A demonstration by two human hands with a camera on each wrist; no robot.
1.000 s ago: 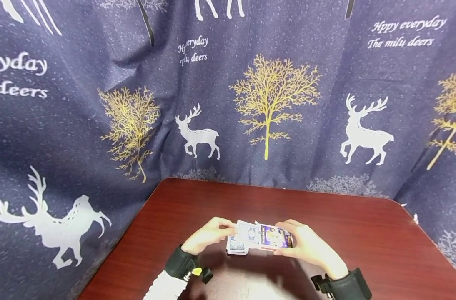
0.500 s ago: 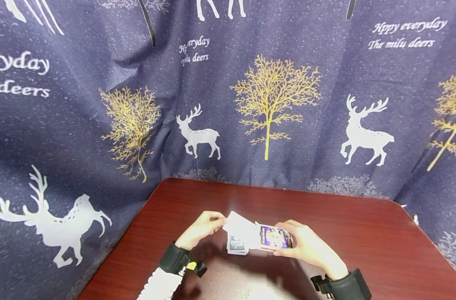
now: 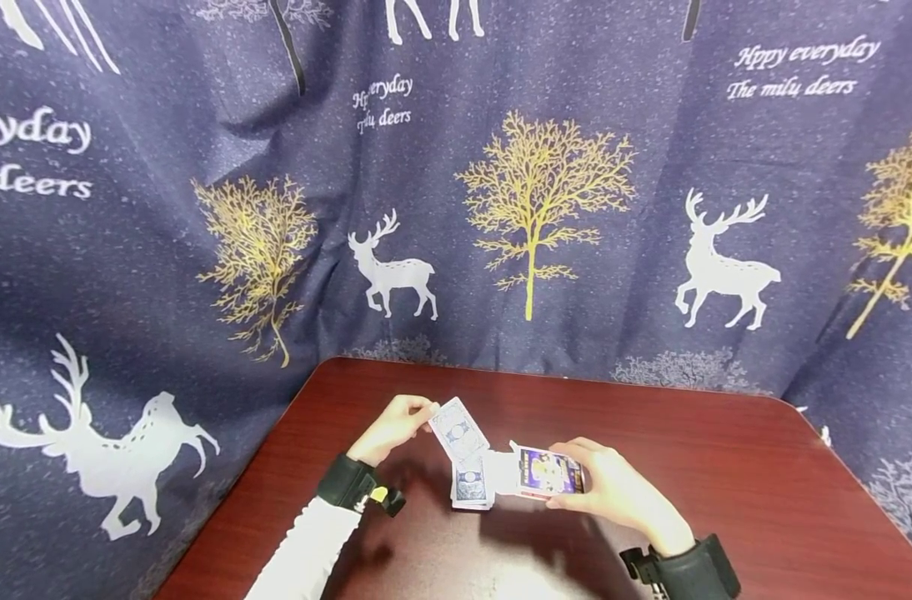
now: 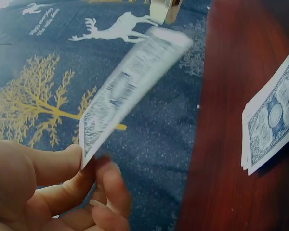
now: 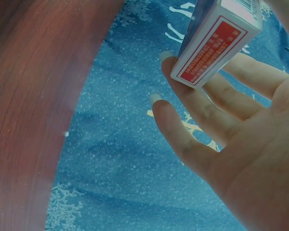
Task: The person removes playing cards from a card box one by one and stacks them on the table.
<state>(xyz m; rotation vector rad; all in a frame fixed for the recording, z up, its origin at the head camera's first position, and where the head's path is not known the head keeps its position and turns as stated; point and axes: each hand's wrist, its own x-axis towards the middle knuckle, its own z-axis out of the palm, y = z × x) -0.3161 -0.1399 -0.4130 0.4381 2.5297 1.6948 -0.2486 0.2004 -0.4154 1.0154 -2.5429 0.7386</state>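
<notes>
Single playing card (image 3: pixel 458 428) pinched in left hand (image 3: pixel 391 428), tilted, long axis slanting down toward card pile (image 3: pixel 471 486) on worktop (image 3: pixel 726 467) just below; card box (image 3: pixel 548 472) gripped in right hand (image 3: pixel 613 492), right of pile.
</notes>
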